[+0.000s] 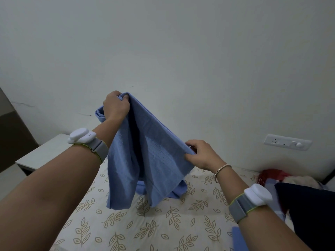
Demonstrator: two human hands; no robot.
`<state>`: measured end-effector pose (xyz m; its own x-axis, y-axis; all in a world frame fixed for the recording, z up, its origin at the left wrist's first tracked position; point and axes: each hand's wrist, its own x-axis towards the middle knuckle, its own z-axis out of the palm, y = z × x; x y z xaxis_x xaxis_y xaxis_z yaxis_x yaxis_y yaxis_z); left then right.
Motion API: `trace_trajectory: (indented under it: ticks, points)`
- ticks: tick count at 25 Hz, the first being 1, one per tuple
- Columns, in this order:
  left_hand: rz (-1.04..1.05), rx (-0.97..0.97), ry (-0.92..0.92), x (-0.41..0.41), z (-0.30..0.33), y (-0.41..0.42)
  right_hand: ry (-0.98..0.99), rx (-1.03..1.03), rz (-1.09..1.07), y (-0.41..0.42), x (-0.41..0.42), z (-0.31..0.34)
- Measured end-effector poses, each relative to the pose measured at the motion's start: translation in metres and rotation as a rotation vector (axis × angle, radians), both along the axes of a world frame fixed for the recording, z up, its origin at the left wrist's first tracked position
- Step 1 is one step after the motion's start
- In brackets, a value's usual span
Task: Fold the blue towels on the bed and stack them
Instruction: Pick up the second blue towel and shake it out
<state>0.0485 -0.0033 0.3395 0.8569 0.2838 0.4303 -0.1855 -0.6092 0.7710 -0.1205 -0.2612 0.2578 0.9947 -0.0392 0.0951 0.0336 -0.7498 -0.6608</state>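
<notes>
Fingers of both hands pinch the blue towel (pixel 154 160), hanging lengthwise down, left hand (pixel 116 105) above right hand (pixel 201 154).

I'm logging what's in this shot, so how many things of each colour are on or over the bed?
Blue: 3, the held towel, a towel behind it, a folded towel
Dark navy: 1, pillow
Red: 1, cloth
Total: 5
</notes>
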Motion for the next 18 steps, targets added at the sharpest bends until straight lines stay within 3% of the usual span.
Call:
trace_trajectory:
  ticks: [2,7,12,14,18]
  points:
    - [-0.008,-0.008,0.006,0.0,-0.001,0.001,-0.013,0.039,-0.011,0.0,0.001,0.001]
    - [-0.115,-0.03,0.051,-0.003,-0.002,-0.012,-0.08,0.352,-0.094,0.013,0.002,0.008]
    - [-0.346,-0.123,0.199,-0.006,0.003,-0.026,-0.163,0.398,-0.242,0.018,0.014,0.024]
    - [-0.382,0.001,0.293,-0.005,0.002,-0.02,-0.189,0.393,-0.384,0.01,0.019,0.023]
    - [-0.386,0.45,0.426,-0.003,-0.019,0.002,-0.187,0.342,-0.538,-0.012,0.019,0.015]
